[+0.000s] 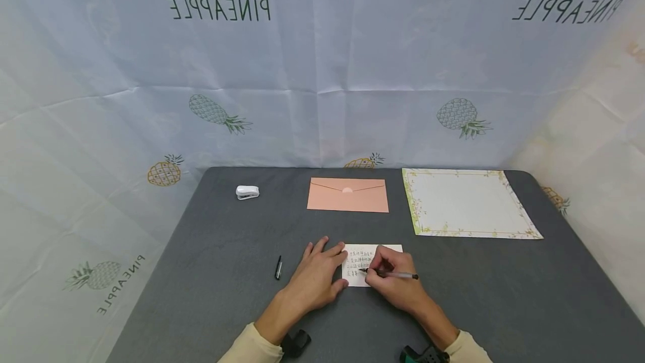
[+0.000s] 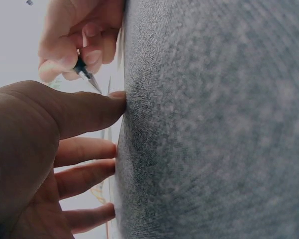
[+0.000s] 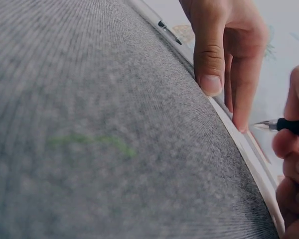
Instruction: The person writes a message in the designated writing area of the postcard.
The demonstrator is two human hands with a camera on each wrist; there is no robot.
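Observation:
A small white card (image 1: pixel 359 255) with lines of handwriting lies on the grey table (image 1: pixel 211 273) near the front. My left hand (image 1: pixel 318 273) lies flat with straight fingers, its fingertips (image 2: pixel 114 149) pressing the card's left edge. My right hand (image 1: pixel 395 282) grips a black pen (image 1: pixel 390 274), tip on the card. The left wrist view shows the pen (image 2: pixel 84 72) pinched in the right hand (image 2: pixel 79 35). In the right wrist view the pen (image 3: pixel 284 125) points at the left hand's fingers (image 3: pixel 209 59).
A black pen cap (image 1: pixel 278 268) lies left of the left hand. Farther back sit a white stapler (image 1: pixel 247 192), a peach envelope (image 1: pixel 347 195) and a floral-bordered sheet (image 1: pixel 468 202). A pineapple-print cloth (image 1: pixel 322 60) hangs behind the table.

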